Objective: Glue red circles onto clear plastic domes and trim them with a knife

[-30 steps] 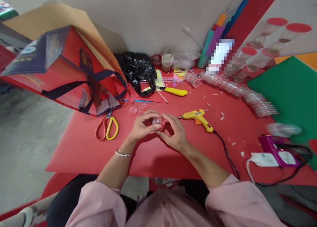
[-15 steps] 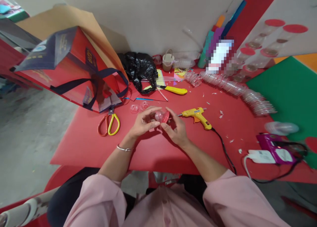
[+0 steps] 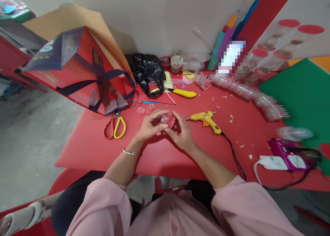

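Note:
Between my two hands, over the red table (image 3: 160, 157), is a small clear plastic cup-like piece (image 3: 168, 121) tinged red by the table. My left hand (image 3: 152, 124) has its fingers and thumb closed round the left side of it. On the other side, my right hand (image 3: 182, 133) grips its wider rim with thumb and fingers. Just beyond my left hand lie two small clear plastic pieces (image 3: 141, 111). A yellow hot glue gun (image 3: 205, 119) rests right of my right hand, its nozzle pointing toward the fingers.
Scissors (image 3: 114, 127) with red and yellow handles lie at left, below a large red bag (image 3: 87, 71). Farther back are a black plastic bag (image 3: 146, 72) and a yellow utility knife (image 3: 184, 93). Stacked clear cups (image 3: 232, 86) and a purple power box (image 3: 288, 153) are at right.
The clear plastic piece has turned slightly in my fingers, its rim now tilted differently. Both hands keep hold of it. The whole view has shifted a little.

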Motion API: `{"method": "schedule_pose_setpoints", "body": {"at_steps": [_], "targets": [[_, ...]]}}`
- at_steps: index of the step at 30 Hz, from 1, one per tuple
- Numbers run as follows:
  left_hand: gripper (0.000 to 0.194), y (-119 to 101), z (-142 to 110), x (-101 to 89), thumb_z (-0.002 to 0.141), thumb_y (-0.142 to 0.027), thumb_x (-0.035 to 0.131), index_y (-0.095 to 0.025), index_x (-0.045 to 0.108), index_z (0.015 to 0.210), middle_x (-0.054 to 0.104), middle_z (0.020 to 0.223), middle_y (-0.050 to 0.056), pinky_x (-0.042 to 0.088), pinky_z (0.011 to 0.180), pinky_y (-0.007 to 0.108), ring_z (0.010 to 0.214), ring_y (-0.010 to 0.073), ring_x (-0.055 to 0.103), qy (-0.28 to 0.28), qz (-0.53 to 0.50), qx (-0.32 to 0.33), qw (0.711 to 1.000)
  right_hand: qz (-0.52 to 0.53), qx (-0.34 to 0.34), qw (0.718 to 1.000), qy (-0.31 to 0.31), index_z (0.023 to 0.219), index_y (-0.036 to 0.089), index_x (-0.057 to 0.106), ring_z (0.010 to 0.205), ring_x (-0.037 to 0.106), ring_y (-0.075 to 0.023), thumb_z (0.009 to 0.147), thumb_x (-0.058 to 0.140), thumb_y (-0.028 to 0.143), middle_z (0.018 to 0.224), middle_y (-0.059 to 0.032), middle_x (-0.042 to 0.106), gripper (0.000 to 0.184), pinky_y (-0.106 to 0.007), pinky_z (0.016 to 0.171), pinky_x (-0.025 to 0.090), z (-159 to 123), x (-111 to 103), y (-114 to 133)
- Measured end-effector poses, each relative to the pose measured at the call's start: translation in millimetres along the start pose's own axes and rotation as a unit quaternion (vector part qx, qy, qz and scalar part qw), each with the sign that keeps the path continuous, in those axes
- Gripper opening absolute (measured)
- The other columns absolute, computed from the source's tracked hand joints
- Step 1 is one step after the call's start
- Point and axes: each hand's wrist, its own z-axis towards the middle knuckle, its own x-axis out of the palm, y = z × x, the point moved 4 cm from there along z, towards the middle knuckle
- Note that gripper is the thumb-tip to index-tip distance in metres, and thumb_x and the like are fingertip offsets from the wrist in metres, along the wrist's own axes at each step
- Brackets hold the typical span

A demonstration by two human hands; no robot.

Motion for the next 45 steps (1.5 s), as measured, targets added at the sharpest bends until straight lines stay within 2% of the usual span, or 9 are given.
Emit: {"method": "schedule_pose_setpoints", "body": {"at_steps": [5, 9, 15, 18, 21, 28, 35, 41, 45], "targets": [[0.039, 2.5, -2.5, -1.9, 0.079, -0.036, 0.087, -0.022, 0.079, 0.114, 0.069, 0.117, 0.009, 0.057, 0.072, 0.028, 0.091, 0.0184, 0.066, -0.012, -0.037, -0.045, 0.998, 0.088, 0.06, 0.994, 0.02, 0.166, 0.037, 0.023, 0.104, 0.068, -0.0237, 0.081, 0.082, 0.061, 0.16, -0.0137, 0.048, 0.106, -0.034, 0.071, 0.062, -1.0, 5.9, -10.1], [0.042, 6.2, -4.7, -1.5, 0.082, -0.043, 0.084, -0.021, 0.076, 0.117, 0.07, 0.097, 0.005, 0.054, 0.06, 0.024, 0.068, 0.0117, 0.062, -0.042, -0.123, -0.092, 0.987, 0.117, 0.063, 0.991, 0.026, 0.167, 0.041, 0.017, 0.103, 0.067, -0.0218, 0.077, 0.085, 0.061, 0.166, -0.0126, 0.039, 0.115, -0.031, 0.066, 0.062, -0.3, 7.0, -9.5], [0.045, 10.8, -0.3, -4.3, 0.08, -0.054, 0.082, -0.018, 0.078, 0.106, 0.071, 0.085, 0.004, 0.052, 0.05, 0.023, 0.058, 0.0114, 0.061, -0.119, -0.21, -0.117, 0.963, 0.071, 0.03, 0.997, -0.013, 0.164, 0.038, 0.032, 0.099, 0.068, -0.0193, 0.095, 0.07, 0.051, 0.155, -0.0112, 0.054, 0.08, -0.033, 0.075, 0.064, 0.1, 0.3, -2.6], [0.048, 14.9, 1.2, -9.1, 0.076, -0.058, 0.082, -0.018, 0.077, 0.101, 0.069, 0.076, 0.003, 0.049, 0.044, 0.024, 0.055, 0.0131, 0.06, -0.156, -0.229, -0.138, 0.951, 0.041, 0.038, 0.997, -0.058, 0.15, 0.032, 0.057, 0.091, 0.072, -0.018, 0.103, 0.059, 0.045, 0.124, -0.0076, 0.075, 0.048, -0.035, 0.081, 0.064, -0.6, -4.5, -3.4], [0.045, 18.4, 1.4, -12.7, 0.075, -0.058, 0.082, -0.02, 0.076, 0.1, 0.07, 0.073, 0.003, 0.049, 0.044, 0.026, 0.052, 0.0128, 0.057, -0.177, -0.238, -0.161, 0.941, 0.032, 0.049, 0.996, -0.063, 0.117, 0.029, 0.078, 0.077, 0.075, -0.0177, 0.102, 0.062, 0.045, 0.089, -0.0027, 0.081, 0.027, -0.033, 0.074, 0.063, -1.4, -5.8, -2.9], [0.057, 16.6, 2.8, -9.5, 0.061, -0.046, 0.093, -0.022, 0.068, 0.106, 0.071, 0.082, 0.001, 0.053, 0.05, 0.026, 0.06, 0.0138, 0.063, -0.15, -0.304, -0.171, 0.925, -0.003, 0.028, 0.999, -0.02, 0.077, 0.025, 0.078, 0.057, 0.068, -0.0156, 0.095, 0.071, 0.053, 0.065, -0.0003, 0.075, 0.034, -0.03, 0.061, 0.054, -0.5, -3.3, 6.1], [0.067, 14.9, 0.9, -3.6, 0.062, -0.042, 0.097, -0.027, 0.065, 0.118, 0.073, 0.099, 0.001, 0.062, 0.075, 0.031, 0.085, 0.0168, 0.072, -0.101, -0.294, -0.153, 0.938, 0.029, 0.02, 0.998, -0.061, 0.105, 0.024, 0.076, 0.07, 0.067, -0.014, 0.093, 0.075, 0.044, 0.089, -0.0024, 0.075, 0.023, -0.03, 0.067, 0.054, 2.4, -4.8, 5.0], [0.06, 25.7, 0.2, -3.9, 0.06, -0.041, 0.099, -0.024, 0.068, 0.108, 0.07, 0.084, -0.002, 0.055, 0.063, 0.024, 0.063, 0.0103, 0.064, -0.078, -0.267, -0.147, 0.949, 0.061, 0.042, 0.994, -0.08, 0.115, 0.027, 0.07, 0.067, 0.059, -0.0109, 0.088, 0.08, 0.047, 0.103, -0.0032, 0.069, 0.035, -0.027, 0.058, 0.051, 3.0, -5.1, 2.3], [0.062, 29.7, 1.0, 2.2, 0.054, -0.032, 0.102, -0.024, 0.067, 0.106, 0.073, 0.091, -0.001, 0.055, 0.067, 0.023, 0.072, 0.0118, 0.067, -0.085, -0.258, -0.146, 0.951, 0.064, 0.047, 0.994, -0.074, 0.115, 0.028, 0.07, 0.072, 0.061, -0.0118, 0.086, 0.082, 0.047, 0.11, -0.0041, 0.066, 0.036, -0.027, 0.057, 0.052, 2.4, -4.0, 0.8]]}}
